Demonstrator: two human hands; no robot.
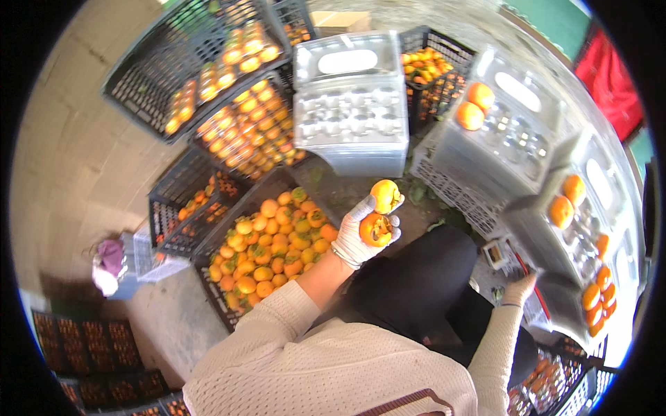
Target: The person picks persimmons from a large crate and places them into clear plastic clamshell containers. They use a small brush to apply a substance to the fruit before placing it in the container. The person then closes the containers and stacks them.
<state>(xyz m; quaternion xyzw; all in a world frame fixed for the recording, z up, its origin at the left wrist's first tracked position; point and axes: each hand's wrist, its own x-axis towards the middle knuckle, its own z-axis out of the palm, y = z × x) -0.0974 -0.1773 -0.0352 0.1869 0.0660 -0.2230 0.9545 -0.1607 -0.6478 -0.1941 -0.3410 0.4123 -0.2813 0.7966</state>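
Note:
My left hand (361,231), in a pale knit glove, holds two orange persimmons, one (385,196) by the fingertips and the other (375,230) against the palm, its dried calyx showing. Below it to the left lies a dark crate (210,291) full of loose persimmons (270,244). My right hand (519,288), also gloved, is low at the right beside a red stick-like thing (532,286); its fingers are blurred and partly hidden. Near it stand stacks of clear plastic trays (559,278), some with persimmons (593,304) in their hollows.
Ahead stands a stack of clear moulded trays (351,112). Another stack (499,135), bearing two persimmons (471,115), rests on a pale crate (452,192). Black crates with packed fruit (250,130) stand at the upper left, and more (86,343) at the lower left. A cardboard box (341,22) is behind.

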